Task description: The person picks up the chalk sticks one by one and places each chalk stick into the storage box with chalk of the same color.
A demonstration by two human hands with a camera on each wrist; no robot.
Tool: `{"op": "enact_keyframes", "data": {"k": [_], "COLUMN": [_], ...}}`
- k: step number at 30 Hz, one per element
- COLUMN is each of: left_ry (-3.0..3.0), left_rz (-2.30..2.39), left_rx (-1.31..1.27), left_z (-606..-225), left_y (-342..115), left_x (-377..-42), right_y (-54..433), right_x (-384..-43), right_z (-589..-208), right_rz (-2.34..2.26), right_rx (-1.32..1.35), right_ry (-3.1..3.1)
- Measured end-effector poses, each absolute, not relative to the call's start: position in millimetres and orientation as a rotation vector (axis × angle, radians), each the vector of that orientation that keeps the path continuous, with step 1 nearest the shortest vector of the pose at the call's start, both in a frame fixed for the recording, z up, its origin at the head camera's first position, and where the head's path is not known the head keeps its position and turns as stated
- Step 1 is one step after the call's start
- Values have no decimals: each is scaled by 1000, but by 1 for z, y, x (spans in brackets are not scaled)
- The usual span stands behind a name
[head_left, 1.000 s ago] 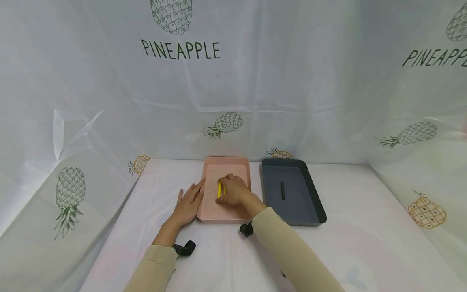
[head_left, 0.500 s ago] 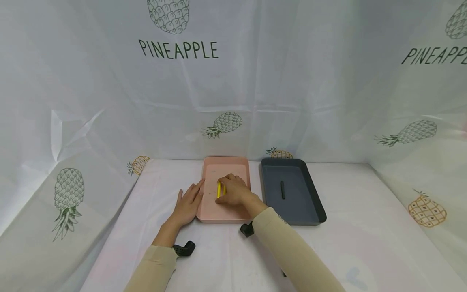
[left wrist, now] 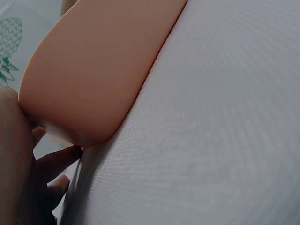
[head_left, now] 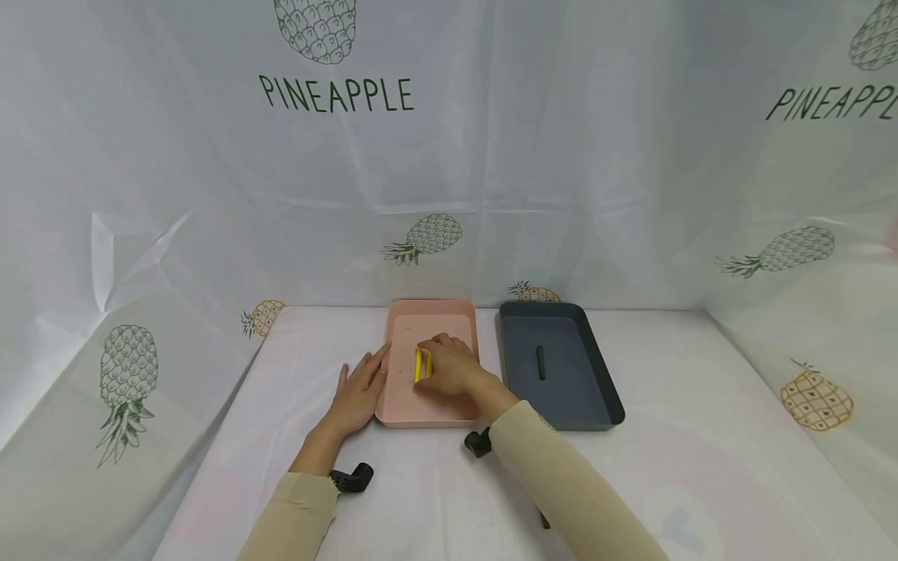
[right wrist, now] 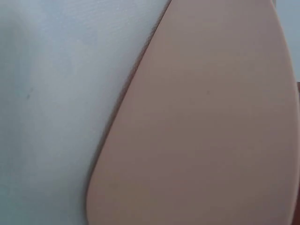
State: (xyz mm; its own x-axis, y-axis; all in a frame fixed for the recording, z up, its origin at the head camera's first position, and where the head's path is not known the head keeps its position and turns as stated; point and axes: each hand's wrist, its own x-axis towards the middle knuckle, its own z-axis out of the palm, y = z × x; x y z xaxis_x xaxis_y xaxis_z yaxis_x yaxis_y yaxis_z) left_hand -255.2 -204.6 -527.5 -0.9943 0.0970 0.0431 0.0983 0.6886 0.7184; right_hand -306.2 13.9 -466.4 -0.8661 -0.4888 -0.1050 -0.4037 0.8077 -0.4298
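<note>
In the head view, my right hand (head_left: 452, 366) reaches into the pink tray (head_left: 431, 309). Thumb and fingertips pinch the two ends of a slim yellow stick (head_left: 418, 365). A second yellow strip (head_left: 429, 364) shows right beside it, partly under the fingers; whether the two are joined I cannot tell. My left hand (head_left: 358, 397) lies with fingers spread and fairly straight at the tray's left rim, the fingertips touching it. The left wrist view has the left hand (left wrist: 23, 173) at the tray's corner. Only the tray's outer wall (right wrist: 197, 131) fills most of the right wrist view.
Right of the pink tray stands a dark grey tray (head_left: 571, 405) with a short dark stick (head_left: 541, 363) in it. Another small dark piece (head_left: 545, 520) shows beside the right sleeve. A white cloth with printed pineapples (head_left: 433, 234) covers the table and hangs behind it.
Both hands keep the same place and hold. Only the head view has shifted slightly, so everything appears a little further left.
</note>
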Motion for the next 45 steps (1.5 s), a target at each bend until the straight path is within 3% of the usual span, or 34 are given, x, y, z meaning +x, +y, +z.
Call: {"op": "enact_keyframes", "data": {"k": [45], "left_ry": [-2904], "left_rz": [-1213], "left_rx": [-158], "left_z": [-528], "left_y": [-204], "left_x": [-256], "right_y": [41], "right_x": [-275], "right_z": [-439], "right_rz": [-734], "right_rx": [-817], "right_ry": [2763]}}
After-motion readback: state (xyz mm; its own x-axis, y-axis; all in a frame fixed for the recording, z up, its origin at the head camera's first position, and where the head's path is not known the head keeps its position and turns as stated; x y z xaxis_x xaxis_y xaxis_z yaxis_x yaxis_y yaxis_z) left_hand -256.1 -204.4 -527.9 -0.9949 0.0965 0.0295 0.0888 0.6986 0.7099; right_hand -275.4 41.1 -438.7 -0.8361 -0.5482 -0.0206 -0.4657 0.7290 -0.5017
